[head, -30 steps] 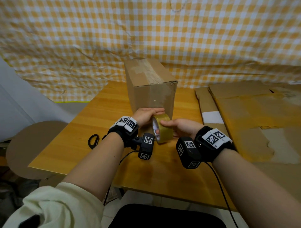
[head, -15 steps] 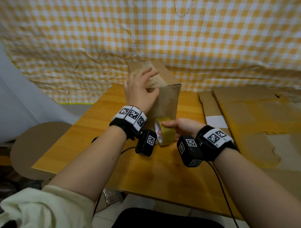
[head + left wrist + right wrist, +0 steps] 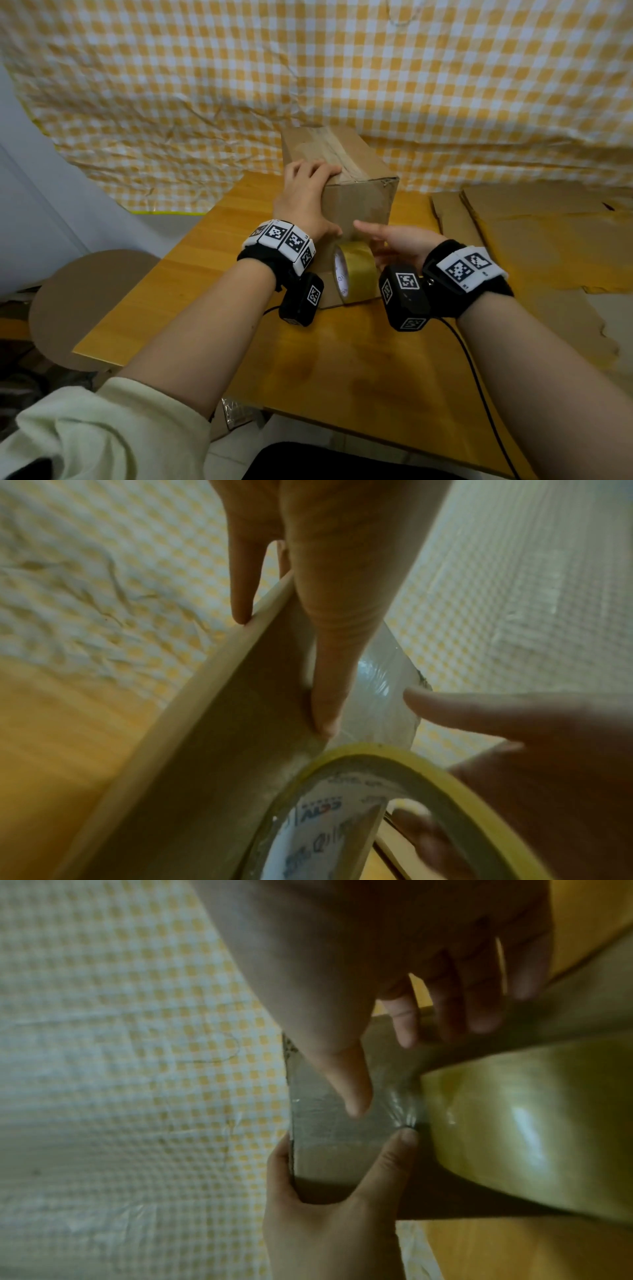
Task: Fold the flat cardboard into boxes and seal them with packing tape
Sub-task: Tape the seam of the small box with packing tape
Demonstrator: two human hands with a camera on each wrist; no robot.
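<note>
Left hand (image 3: 305, 202) clasps the closed box (image 3: 356, 205); right hand (image 3: 397, 243) holds the tape roll (image 3: 354, 270), forefinger extended.

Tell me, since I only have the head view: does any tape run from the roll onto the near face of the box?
Observer: Yes. The right wrist view shows a clear strip stuck on the box, running from the tape roll to the box's top edge.
Operator: What pins it down?
Observer: The right hand presses its forefinger on the strip. The left hand clasps the top edge, with its thumb tip at the strip's wrinkled end by the roll.
Operator: How is the roll held?
Observer: The left wrist view shows right-hand fingers inside its core.
</note>
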